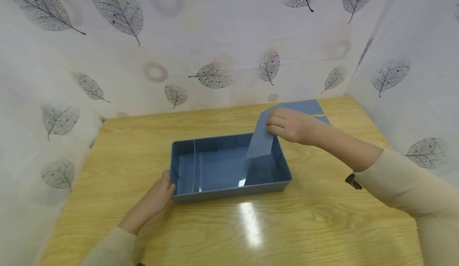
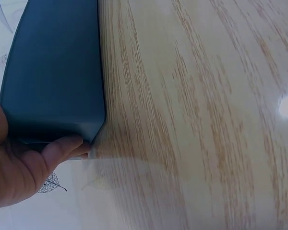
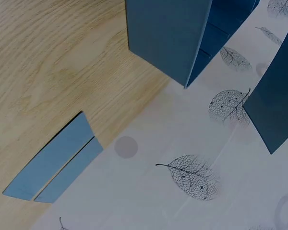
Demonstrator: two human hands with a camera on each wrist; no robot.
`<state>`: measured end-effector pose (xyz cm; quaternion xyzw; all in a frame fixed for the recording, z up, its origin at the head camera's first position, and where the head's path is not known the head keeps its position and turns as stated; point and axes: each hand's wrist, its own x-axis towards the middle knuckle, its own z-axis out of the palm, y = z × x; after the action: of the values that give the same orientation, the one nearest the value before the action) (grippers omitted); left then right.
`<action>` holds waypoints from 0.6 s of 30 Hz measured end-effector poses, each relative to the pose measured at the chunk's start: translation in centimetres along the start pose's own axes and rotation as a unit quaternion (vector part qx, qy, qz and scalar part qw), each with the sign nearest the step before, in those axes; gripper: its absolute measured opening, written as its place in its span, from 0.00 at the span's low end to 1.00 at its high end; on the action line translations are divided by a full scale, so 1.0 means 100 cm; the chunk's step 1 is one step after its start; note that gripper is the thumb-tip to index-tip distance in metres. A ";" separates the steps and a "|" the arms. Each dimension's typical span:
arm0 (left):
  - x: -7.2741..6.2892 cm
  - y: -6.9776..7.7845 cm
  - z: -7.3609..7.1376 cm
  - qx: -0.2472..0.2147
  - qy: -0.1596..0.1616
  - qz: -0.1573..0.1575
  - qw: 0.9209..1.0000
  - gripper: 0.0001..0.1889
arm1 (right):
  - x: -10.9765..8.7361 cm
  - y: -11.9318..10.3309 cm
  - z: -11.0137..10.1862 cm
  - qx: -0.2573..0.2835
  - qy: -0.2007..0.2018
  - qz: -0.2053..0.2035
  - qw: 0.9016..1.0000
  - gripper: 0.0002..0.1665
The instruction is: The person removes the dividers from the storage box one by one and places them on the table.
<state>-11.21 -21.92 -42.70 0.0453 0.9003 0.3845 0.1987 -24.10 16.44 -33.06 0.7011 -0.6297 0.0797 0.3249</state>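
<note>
A shallow blue-grey plastic box [image 1: 229, 194] lies open-topped on the table. My left hand [image 1: 155, 196] grips its left end; in the left wrist view the fingers [image 2: 62, 147] press against the end wall. A thin upright divider [image 1: 196, 166] crosses the box near that end. Over the right part of the box, my right hand [image 1: 292, 126] holds a flat blue-grey divider panel [image 1: 261, 142] by its upper part, tilted, with its lower end above the compartment. In the right wrist view, only a fingertip shows on this panel [image 3: 278, 96].
Two more flat panels lie on the table [image 1: 118, 150] at the back right, a far one [image 1: 306, 106] and a nearer one [image 1: 323, 120] partly hidden by my right forearm. Slots line the box's inner walls. Leaf-patterned curtains [image 1: 222, 39] stand behind and at both sides.
</note>
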 end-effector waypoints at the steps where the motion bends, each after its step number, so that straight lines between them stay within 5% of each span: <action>1: 0.000 0.000 0.000 0.003 0.001 0.000 1.000 0.22 | -0.005 0.000 -0.002 0.001 0.001 0.008 1.000 0.16; 10: 0.002 0.001 -0.001 0.004 -0.002 -0.009 1.000 0.24 | -0.046 0.000 -0.015 -0.001 0.023 0.069 0.997 0.17; 18: 0.002 -0.001 0.001 0.002 0.002 -0.011 1.000 0.22 | -0.068 -0.005 -0.029 -0.037 -0.001 0.118 0.992 0.19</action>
<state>-11.32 -21.86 -42.84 0.0355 0.9017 0.3810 0.2013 -24.11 23.74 -34.52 0.6091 -0.7112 0.0935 0.3383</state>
